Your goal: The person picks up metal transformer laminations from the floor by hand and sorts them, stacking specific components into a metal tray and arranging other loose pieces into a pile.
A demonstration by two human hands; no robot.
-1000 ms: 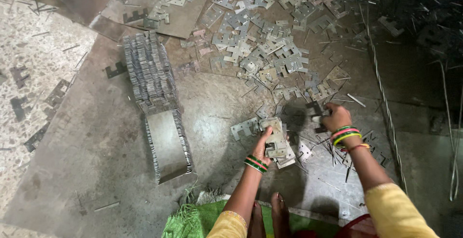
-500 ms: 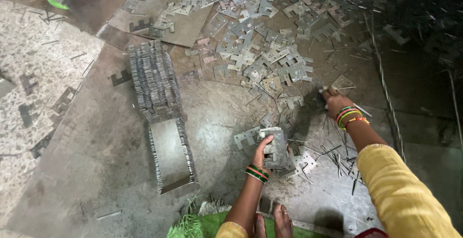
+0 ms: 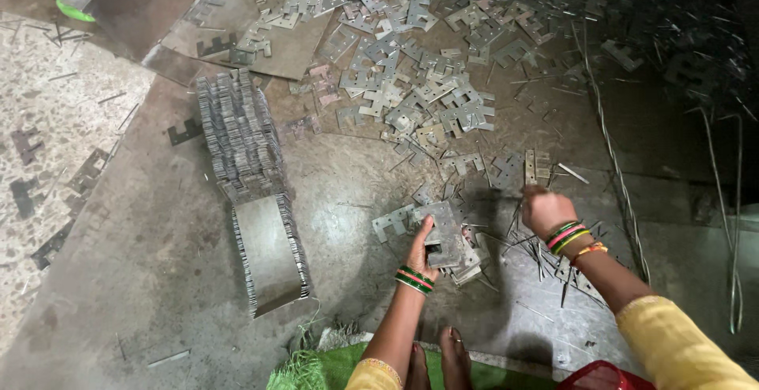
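Stamped metal plates (image 3: 447,236) form a small stack gripped in the left hand (image 3: 423,251) above the floor (image 3: 158,279). The right hand (image 3: 544,210) reaches out, fingers curled over loose plates (image 3: 534,167). A long finished row (image 3: 241,141) stands aside; a scattered heap (image 3: 411,66) appears unsorted.

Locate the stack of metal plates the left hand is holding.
Head view, lower centre: the small stack of metal plates rests on the floor under the left hand, left of the right hand.

grey floor (image 3: 142,295), scattered metal plates (image 3: 411,97), stacked plate row (image 3: 241,141), wire offcuts (image 3: 538,251)
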